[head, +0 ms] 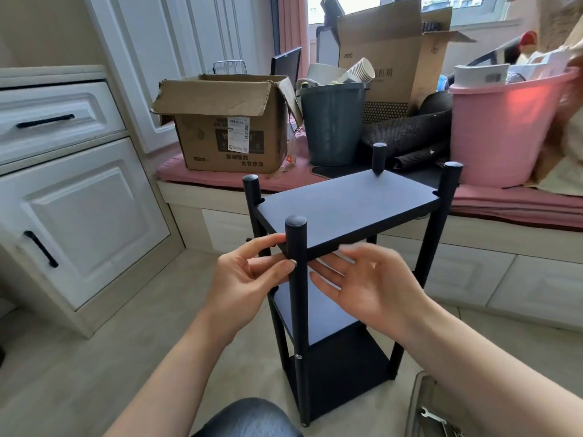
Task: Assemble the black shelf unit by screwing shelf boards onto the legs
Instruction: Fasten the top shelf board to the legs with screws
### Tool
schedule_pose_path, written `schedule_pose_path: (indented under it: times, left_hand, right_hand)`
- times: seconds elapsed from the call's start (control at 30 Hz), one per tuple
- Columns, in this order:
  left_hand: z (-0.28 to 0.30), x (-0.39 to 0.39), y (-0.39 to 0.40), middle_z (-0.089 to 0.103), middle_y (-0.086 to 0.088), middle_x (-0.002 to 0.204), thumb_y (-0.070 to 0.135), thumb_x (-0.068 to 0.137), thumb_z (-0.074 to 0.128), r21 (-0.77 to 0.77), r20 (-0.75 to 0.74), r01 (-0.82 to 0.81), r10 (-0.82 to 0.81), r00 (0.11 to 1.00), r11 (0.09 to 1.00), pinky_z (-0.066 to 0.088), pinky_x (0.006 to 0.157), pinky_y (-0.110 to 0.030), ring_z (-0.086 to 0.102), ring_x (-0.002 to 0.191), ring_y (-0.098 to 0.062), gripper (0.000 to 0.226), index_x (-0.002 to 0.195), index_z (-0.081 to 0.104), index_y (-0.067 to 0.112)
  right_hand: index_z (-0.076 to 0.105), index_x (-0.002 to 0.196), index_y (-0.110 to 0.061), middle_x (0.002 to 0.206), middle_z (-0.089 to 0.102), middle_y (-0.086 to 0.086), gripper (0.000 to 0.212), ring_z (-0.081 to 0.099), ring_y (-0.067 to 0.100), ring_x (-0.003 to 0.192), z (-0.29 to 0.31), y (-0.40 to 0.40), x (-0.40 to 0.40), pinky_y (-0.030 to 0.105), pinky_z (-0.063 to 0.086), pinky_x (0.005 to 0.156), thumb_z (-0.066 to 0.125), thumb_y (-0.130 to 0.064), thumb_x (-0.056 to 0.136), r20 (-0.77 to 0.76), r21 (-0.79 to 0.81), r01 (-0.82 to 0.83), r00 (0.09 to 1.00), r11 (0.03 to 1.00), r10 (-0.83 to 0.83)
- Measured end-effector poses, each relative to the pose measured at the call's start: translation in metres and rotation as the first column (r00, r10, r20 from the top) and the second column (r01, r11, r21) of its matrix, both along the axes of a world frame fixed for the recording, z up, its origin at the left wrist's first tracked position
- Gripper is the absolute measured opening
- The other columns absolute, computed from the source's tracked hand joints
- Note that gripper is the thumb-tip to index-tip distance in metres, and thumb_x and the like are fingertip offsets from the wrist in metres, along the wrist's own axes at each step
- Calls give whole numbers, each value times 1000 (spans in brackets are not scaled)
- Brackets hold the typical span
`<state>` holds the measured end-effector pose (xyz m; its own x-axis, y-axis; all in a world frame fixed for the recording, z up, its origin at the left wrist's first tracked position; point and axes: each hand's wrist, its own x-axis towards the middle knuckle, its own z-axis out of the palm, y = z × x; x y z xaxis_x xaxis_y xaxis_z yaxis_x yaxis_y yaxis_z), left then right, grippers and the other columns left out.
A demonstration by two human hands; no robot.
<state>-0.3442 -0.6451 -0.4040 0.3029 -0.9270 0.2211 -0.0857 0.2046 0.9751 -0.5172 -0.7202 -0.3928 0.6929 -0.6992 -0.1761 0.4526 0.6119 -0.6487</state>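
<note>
Daylight from the window point(467, 7) at twelve o'clock falls on a pink-cushioned window seat point(517, 200), white panelled cabinets point(79, 216) at nine o'clock, and pale floor tiles point(94, 373).

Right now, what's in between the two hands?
The head view shows the near front leg of the black shelf unit between the left hand and right hand, with the top shelf board's corner there.

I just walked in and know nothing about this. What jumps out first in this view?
A tall black shelf unit stands on the floor in the middle, its four round legs poking above the top board. Two bare hands meet at its near corner: the left hand pinches the front leg, the right hand lies open beside it. Behind, a bright pink tub sits on the window seat.
</note>
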Motion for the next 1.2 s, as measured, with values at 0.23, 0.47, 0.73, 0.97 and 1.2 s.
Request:
schedule_pose_path:
  times: [0.23, 0.47, 0.73, 0.97, 1.2]
  left_hand:
    - [0, 5, -2, 79, -8, 99, 0, 89, 64, -4, 32, 70, -70, 997, 998, 59, 80, -26, 76, 95, -22, 34, 118, 63, 18]
    - [-7, 2, -2, 76, -12, 106, 24, 84, 65, -21, 53, 111, -110, 992, 994, 58, 94, -33, 72, 105, -23, 46, 129, 58, 31]
    - [-7, -4, -1, 77, -4, 108, 8, 100, 53, -3, 123, 153, -152, 981, 988, 55, 93, -28, 72, 106, -20, 34, 130, 56, 23]
    - [-11, -9, -1, 78, 0, 105, 13, 94, 59, -51, 67, 103, -99, 993, 993, 59, 87, -27, 74, 102, -18, 33, 125, 59, 24]
    - [-17, -6, -10, 77, -7, 109, 21, 86, 62, -50, -46, 126, -129, 991, 991, 58, 91, -34, 73, 105, -21, 41, 128, 60, 25]
  right_hand:
    - [66, 109, -3, 113, 71, 20, 27, 69, 29, 108, 2, -2, 11, 39, 51, 96, 48, -21, 101, -118, -146, 90, 987, 985, -108]
    - [64, 100, 1, 102, 73, 22, 24, 72, 30, 98, 3, -4, 13, 38, 54, 92, 47, -16, 101, -195, -206, 156, 961, 966, -196]
    - [67, 98, -9, 104, 74, 14, 18, 71, 24, 100, 1, -4, 4, 38, 53, 93, 53, -21, 99, -239, -202, 103, 959, 974, -151]
    - [62, 122, -10, 113, 73, 7, 30, 69, 15, 107, -3, 3, 3, 34, 49, 96, 54, -27, 99, -235, -179, 97, 962, 979, -138]
    - [62, 123, -8, 108, 75, 5, 33, 71, 11, 98, 0, -2, 8, 31, 51, 88, 59, -27, 96, -271, -139, 162, 943, 977, -195]
